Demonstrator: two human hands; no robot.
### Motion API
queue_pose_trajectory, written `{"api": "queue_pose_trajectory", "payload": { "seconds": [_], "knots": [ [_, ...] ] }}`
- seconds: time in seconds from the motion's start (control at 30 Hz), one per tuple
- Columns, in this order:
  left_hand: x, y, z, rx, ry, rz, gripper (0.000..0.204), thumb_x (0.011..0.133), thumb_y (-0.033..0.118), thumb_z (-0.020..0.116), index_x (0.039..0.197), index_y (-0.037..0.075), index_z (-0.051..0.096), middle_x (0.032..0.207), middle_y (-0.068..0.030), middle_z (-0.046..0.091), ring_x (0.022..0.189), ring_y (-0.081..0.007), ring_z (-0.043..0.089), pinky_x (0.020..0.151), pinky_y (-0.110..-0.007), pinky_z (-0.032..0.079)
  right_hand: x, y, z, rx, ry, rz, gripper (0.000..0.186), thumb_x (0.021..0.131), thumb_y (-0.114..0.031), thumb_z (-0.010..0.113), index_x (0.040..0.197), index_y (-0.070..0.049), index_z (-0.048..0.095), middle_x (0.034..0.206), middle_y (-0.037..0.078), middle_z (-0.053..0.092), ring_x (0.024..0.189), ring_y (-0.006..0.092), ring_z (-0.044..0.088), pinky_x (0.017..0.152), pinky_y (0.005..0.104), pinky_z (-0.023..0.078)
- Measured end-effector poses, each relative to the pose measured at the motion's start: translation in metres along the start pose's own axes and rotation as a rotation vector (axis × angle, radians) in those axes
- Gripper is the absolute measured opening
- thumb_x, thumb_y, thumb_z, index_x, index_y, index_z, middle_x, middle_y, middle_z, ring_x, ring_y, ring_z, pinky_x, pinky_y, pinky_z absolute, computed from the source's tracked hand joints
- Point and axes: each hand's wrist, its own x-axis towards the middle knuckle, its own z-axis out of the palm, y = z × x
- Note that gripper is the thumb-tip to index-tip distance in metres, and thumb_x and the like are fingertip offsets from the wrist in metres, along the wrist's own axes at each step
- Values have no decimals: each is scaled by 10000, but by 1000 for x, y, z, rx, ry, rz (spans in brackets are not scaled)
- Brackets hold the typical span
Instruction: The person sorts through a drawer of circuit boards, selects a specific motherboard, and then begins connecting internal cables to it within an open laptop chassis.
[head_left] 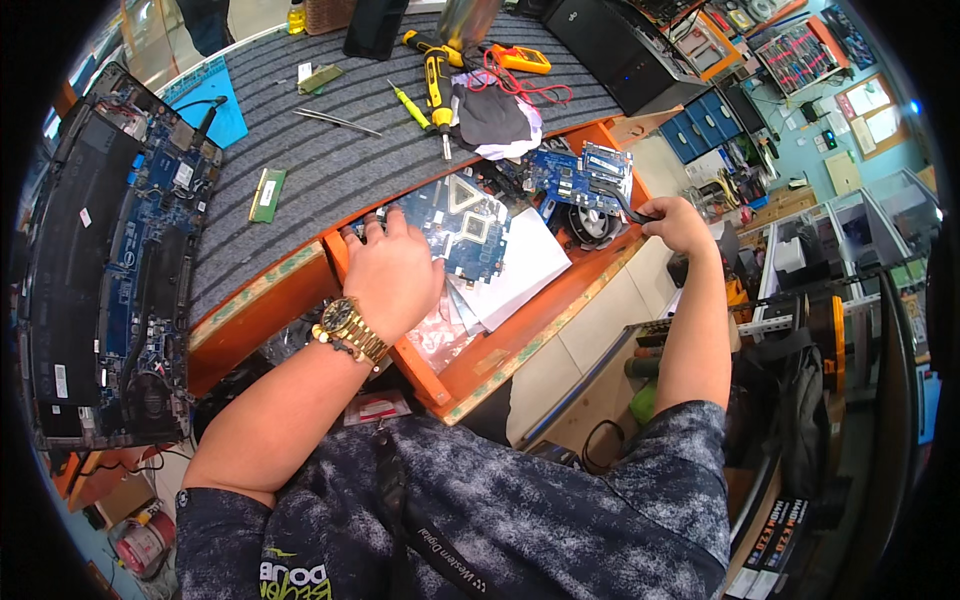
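A pulled-out orange wooden drawer [440,385] holds a blue circuit board [480,225] with pale triangular and square outlines, lying over white paper [525,265]. My left hand [390,265], wearing a gold watch, lies at that board's left edge, fingers spread; what is under the palm is hidden. At the drawer's far right end, a second blue circuit board [565,175] sits above a round black-and-silver part [592,225]. My right hand [680,225] is closed with thumb and finger on a dark curved strip [628,207] reaching onto this second board.
An opened laptop [125,270] stands at the left. On the striped grey mat [290,160] lie a green memory module [266,195], tweezers [337,122], a yellow-black screwdriver [438,90], a dark cloth [495,112] and an orange multimeter [522,59]. A black computer case [620,55] stands behind.
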Motion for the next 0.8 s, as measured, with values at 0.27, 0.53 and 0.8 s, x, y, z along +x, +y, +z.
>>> {"api": "queue_pose_trajectory", "payload": {
  "seconds": [0.27,0.53,0.8],
  "knots": [
    [2,2,2,-14,8,7,569,999,401,794,1257,-104,753,1571,-320,638,1406,-503,653,1178,-703,489,40,21,13,-34,7,-37,324,878,27,840,1199,-17,851,1016,83,861,880,183,795,837,360,618],
    [3,2,3,-11,9,5,567,1007,400,782,1267,-102,743,1566,-318,641,1409,-487,645,1174,-700,484,100,-1,43,-46,-68,-34,386,882,-23,891,1264,-53,839,1101,45,857,966,181,775,917,361,615],
    [4,1,3,-8,19,6,554,1012,393,776,1264,-98,737,1562,-325,638,1411,-493,644,1168,-698,488,157,2,79,-50,-6,-20,403,854,-11,877,1254,-42,841,1100,78,854,1026,206,783,951,379,611]
  ]
}}
